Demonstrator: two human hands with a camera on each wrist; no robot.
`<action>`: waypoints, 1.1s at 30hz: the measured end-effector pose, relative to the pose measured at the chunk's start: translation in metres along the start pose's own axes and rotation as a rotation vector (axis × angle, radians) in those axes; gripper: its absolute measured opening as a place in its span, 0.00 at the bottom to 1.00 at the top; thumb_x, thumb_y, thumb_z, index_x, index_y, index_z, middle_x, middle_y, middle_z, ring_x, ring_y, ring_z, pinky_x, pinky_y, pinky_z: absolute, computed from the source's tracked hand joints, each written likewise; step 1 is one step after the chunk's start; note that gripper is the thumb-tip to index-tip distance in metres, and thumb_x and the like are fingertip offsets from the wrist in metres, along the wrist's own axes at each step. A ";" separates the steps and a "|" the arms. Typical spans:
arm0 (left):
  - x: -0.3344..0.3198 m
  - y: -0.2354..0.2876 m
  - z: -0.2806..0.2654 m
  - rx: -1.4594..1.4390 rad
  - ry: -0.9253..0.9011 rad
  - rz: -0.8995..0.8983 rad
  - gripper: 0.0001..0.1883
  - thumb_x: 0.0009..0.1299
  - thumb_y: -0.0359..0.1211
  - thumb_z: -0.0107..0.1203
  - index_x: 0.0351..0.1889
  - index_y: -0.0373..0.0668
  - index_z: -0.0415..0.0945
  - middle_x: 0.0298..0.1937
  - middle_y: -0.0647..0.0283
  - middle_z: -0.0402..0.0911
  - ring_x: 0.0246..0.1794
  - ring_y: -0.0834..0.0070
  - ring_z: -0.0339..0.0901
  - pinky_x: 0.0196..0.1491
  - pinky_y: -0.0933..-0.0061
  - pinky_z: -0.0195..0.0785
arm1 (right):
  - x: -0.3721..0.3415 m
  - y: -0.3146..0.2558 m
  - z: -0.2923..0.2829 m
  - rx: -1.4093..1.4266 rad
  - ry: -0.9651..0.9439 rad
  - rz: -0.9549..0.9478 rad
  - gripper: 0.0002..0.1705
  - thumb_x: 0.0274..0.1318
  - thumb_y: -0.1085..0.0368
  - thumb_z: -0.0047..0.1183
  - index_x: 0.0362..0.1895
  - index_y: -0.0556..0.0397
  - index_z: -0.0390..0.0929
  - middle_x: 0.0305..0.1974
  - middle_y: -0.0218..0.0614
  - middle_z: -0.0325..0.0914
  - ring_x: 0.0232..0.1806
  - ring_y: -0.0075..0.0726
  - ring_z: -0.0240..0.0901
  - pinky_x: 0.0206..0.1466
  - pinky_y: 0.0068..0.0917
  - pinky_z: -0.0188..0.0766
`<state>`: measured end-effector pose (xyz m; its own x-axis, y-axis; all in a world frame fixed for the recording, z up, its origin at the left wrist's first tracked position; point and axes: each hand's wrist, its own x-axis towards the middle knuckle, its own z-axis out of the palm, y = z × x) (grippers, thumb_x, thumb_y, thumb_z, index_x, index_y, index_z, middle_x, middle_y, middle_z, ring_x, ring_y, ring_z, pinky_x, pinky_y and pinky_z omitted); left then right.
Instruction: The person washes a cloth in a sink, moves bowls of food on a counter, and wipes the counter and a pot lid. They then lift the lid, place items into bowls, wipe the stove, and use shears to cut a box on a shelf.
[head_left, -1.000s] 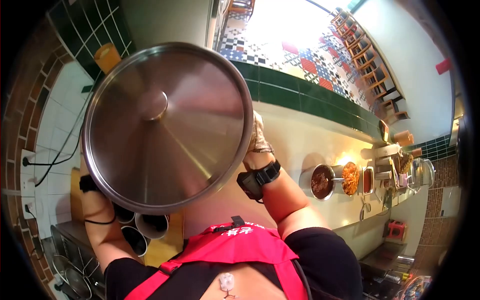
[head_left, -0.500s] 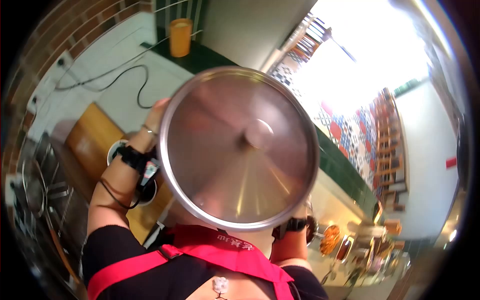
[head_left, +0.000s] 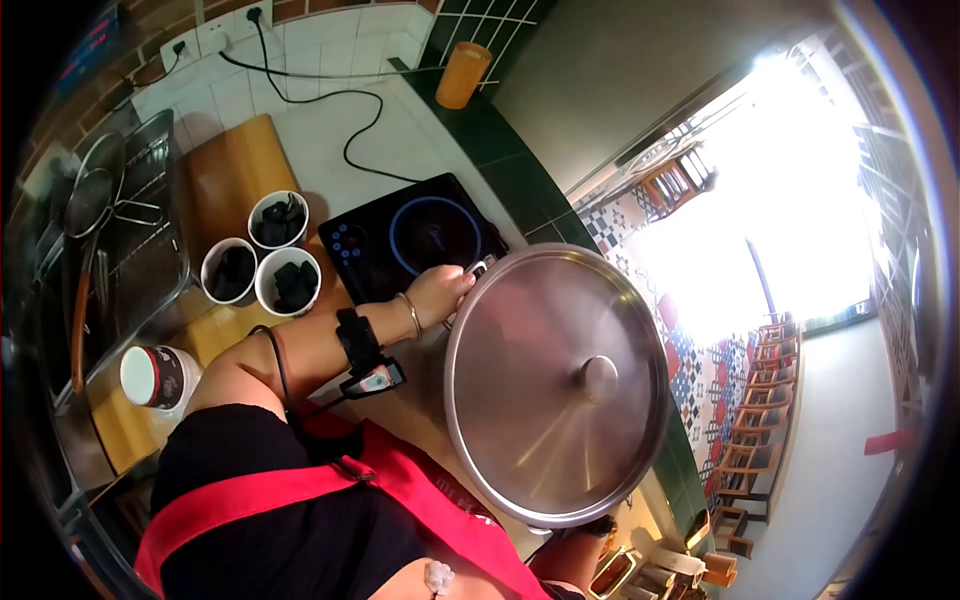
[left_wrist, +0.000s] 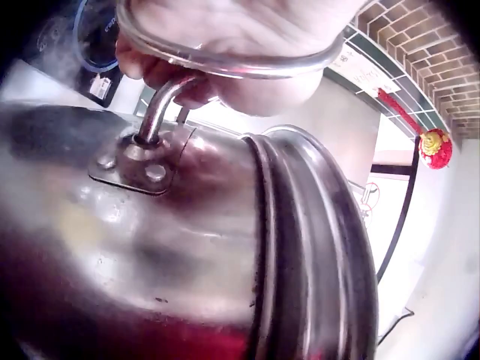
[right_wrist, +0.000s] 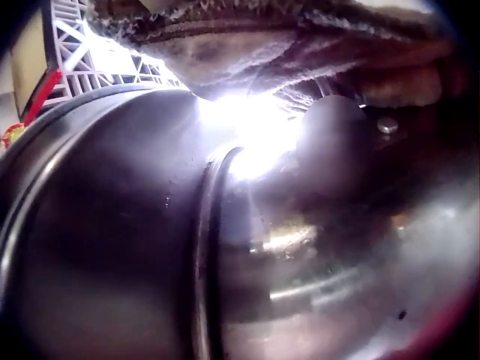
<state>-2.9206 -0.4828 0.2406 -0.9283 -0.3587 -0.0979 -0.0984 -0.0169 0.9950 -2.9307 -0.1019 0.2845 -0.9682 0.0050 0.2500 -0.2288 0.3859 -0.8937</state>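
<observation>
A large stainless steel pot is carried between both hands, its broad lid with a round knob facing my head camera. My left hand, bare with a bangle at the wrist, grips the near side handle. On the opposite side my right hand holds the pot through a thick grey-brown cloth; the lid hides that hand in the head view. Just left of the pot lies a black induction cooktop with a blue ring, close to my left hand.
Paper cups with black contents stand on a wooden board at left, beside a lidded cup. A strainer lies by a metal rack. A black cord crosses the counter near an orange cup. Metal food pans are at lower right.
The head view has turned, bringing the cooktop and cups into sight. The pot now appears further right and lower, and my left hand on its handle has come into view.
</observation>
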 end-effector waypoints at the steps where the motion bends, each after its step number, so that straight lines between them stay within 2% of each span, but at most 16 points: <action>1: -0.004 -0.003 0.005 0.001 -0.005 -0.033 0.18 0.66 0.40 0.40 0.20 0.38 0.68 0.16 0.63 0.70 0.17 0.76 0.66 0.25 0.71 0.60 | 0.000 0.005 -0.005 0.003 -0.007 0.004 0.13 0.43 0.59 0.53 0.32 0.54 0.74 0.30 0.37 0.76 0.29 0.35 0.71 0.33 0.31 0.69; 4: -0.014 -0.014 0.017 0.028 0.003 -0.091 0.18 0.66 0.41 0.41 0.19 0.38 0.68 0.16 0.62 0.70 0.17 0.74 0.66 0.26 0.70 0.60 | -0.002 0.018 -0.018 0.017 -0.017 0.012 0.13 0.44 0.59 0.53 0.32 0.55 0.74 0.30 0.37 0.76 0.29 0.35 0.71 0.33 0.31 0.69; 8: -0.032 -0.016 0.028 0.128 0.028 0.006 0.20 0.66 0.41 0.40 0.18 0.37 0.68 0.16 0.59 0.70 0.19 0.71 0.68 0.27 0.69 0.60 | 0.003 0.036 -0.027 0.040 -0.055 0.028 0.13 0.44 0.59 0.53 0.32 0.55 0.74 0.30 0.37 0.75 0.29 0.34 0.71 0.33 0.31 0.69; 17: -0.051 -0.039 0.034 0.120 0.076 0.019 0.20 0.67 0.42 0.38 0.22 0.36 0.69 0.20 0.57 0.72 0.22 0.68 0.69 0.29 0.67 0.61 | 0.026 0.055 -0.033 0.053 -0.152 0.006 0.13 0.44 0.59 0.53 0.32 0.56 0.74 0.30 0.37 0.75 0.29 0.34 0.71 0.33 0.30 0.69; 21: -0.068 -0.027 0.036 0.120 0.068 -0.039 0.20 0.68 0.42 0.38 0.22 0.37 0.68 0.20 0.58 0.72 0.22 0.69 0.70 0.29 0.68 0.62 | 0.044 0.059 -0.028 0.040 -0.212 -0.019 0.13 0.44 0.60 0.53 0.31 0.56 0.74 0.29 0.37 0.75 0.29 0.34 0.71 0.33 0.30 0.69; 26: -0.082 -0.033 0.040 0.054 0.071 -0.071 0.20 0.69 0.42 0.36 0.22 0.38 0.68 0.17 0.62 0.71 0.21 0.72 0.70 0.30 0.71 0.62 | 0.073 0.064 -0.017 0.019 -0.288 -0.050 0.13 0.44 0.60 0.53 0.31 0.56 0.73 0.29 0.37 0.75 0.29 0.33 0.70 0.33 0.30 0.69; 28: -0.092 -0.028 0.042 -0.053 0.046 -0.096 0.18 0.69 0.40 0.37 0.23 0.39 0.68 0.17 0.64 0.71 0.21 0.75 0.70 0.28 0.75 0.62 | 0.085 0.066 -0.010 0.002 -0.325 -0.063 0.13 0.44 0.60 0.53 0.31 0.56 0.73 0.29 0.37 0.75 0.29 0.33 0.70 0.33 0.30 0.69; 30: -0.102 -0.028 0.045 -0.253 -0.013 -0.098 0.12 0.72 0.35 0.36 0.30 0.41 0.67 0.20 0.69 0.69 0.19 0.83 0.66 0.24 0.84 0.59 | 0.097 0.068 -0.001 -0.018 -0.360 -0.073 0.13 0.44 0.60 0.53 0.31 0.57 0.73 0.29 0.37 0.75 0.29 0.33 0.70 0.33 0.30 0.69; 33: -0.104 -0.036 0.049 -0.321 -0.017 -0.053 0.13 0.72 0.37 0.37 0.28 0.41 0.66 0.19 0.67 0.71 0.19 0.82 0.68 0.25 0.82 0.61 | 0.113 0.071 0.009 -0.040 -0.411 -0.079 0.13 0.44 0.60 0.53 0.31 0.57 0.73 0.29 0.37 0.75 0.29 0.33 0.70 0.33 0.30 0.69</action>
<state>-2.8381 -0.3997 0.2139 -0.9309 -0.3343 -0.1473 -0.0308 -0.3298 0.9436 -3.0574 -0.0820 0.2462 -0.9096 -0.3912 0.1403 -0.3075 0.4062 -0.8605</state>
